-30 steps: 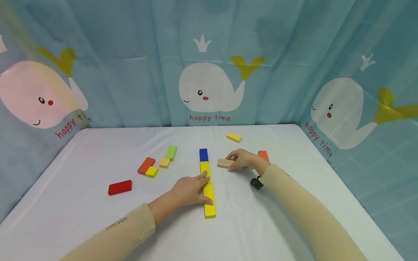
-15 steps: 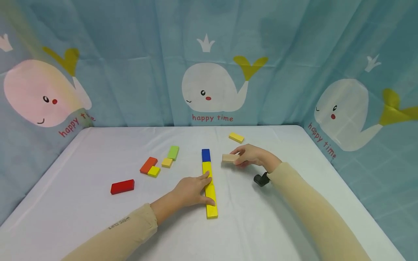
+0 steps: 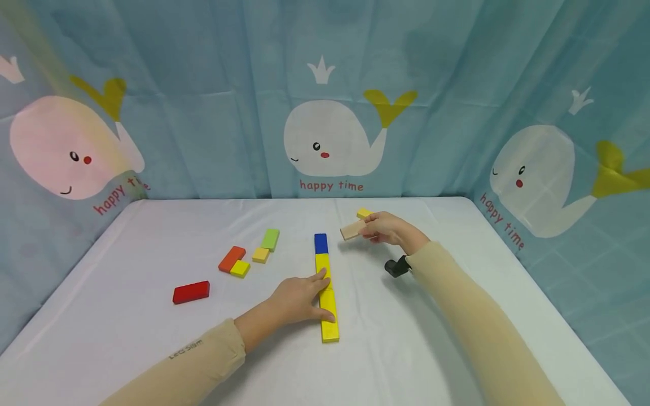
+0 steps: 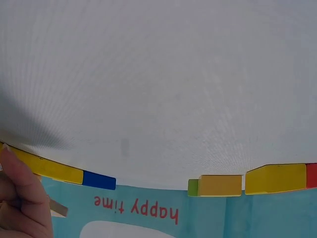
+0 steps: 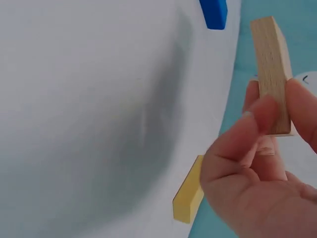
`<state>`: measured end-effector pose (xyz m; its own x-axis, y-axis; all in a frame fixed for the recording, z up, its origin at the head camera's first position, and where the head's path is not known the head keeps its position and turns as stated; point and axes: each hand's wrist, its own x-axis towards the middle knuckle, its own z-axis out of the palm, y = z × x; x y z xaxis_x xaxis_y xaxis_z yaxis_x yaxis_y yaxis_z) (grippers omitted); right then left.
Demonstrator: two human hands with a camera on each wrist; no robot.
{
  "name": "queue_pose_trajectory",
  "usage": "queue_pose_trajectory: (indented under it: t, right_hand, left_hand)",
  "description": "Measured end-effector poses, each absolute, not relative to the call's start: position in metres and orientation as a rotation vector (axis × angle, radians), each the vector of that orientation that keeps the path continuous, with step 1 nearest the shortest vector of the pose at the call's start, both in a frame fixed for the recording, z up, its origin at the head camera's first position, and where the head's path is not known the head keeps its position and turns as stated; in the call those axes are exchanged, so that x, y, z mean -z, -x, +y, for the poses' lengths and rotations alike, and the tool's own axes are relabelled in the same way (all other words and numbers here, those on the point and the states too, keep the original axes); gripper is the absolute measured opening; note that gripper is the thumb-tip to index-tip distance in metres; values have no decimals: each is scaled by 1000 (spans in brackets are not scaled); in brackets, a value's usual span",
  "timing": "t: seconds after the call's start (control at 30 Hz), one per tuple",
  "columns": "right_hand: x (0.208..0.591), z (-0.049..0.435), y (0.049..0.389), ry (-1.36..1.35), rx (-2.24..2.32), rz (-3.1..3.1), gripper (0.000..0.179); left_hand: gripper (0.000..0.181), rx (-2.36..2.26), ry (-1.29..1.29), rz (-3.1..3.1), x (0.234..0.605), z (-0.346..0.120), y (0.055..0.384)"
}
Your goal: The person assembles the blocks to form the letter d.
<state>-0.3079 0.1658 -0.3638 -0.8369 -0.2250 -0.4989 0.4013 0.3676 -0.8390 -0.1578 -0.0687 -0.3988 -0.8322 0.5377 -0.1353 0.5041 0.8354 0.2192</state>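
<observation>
In the head view my left hand [image 3: 294, 299] rests on a row of blocks, its fingertips on the middle yellow block [image 3: 322, 261] and its thumb on the nearer yellow block [image 3: 330, 331]. A blue block [image 3: 321, 243] forms the far end of that row. Right of it, my right hand [image 3: 388, 228] pinches a plain wooden block [image 3: 351, 230] at one end. Seen from the right wrist, the wooden block [image 5: 270, 59] points up between thumb and fingers, raised above the table. Just behind this hand lies a pale yellow block [image 3: 363, 212], partly hidden by it.
Left of the row lie a green block [image 3: 271, 239], a small light-yellow block [image 3: 261, 255], an orange-red block [image 3: 232, 259], a small yellow block [image 3: 240, 268] and a red block [image 3: 191, 292]. A black device [image 3: 398, 267] sits at the right wrist. A whale-print curtain [image 3: 218, 141] surrounds the table.
My right hand has lifted the wooden block off the table and moved it farther back, turning it slightly. My left hand stays on the yellow blocks. The head view has shifted a little.
</observation>
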Motion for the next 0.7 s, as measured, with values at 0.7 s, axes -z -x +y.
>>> queue_pose_trajectory:
  t: [0.7]
  right_hand:
    - [385,109,345,-466,1836,2014,42]
  left_hand:
    - [87,-231,-810,2825,398,-69,158]
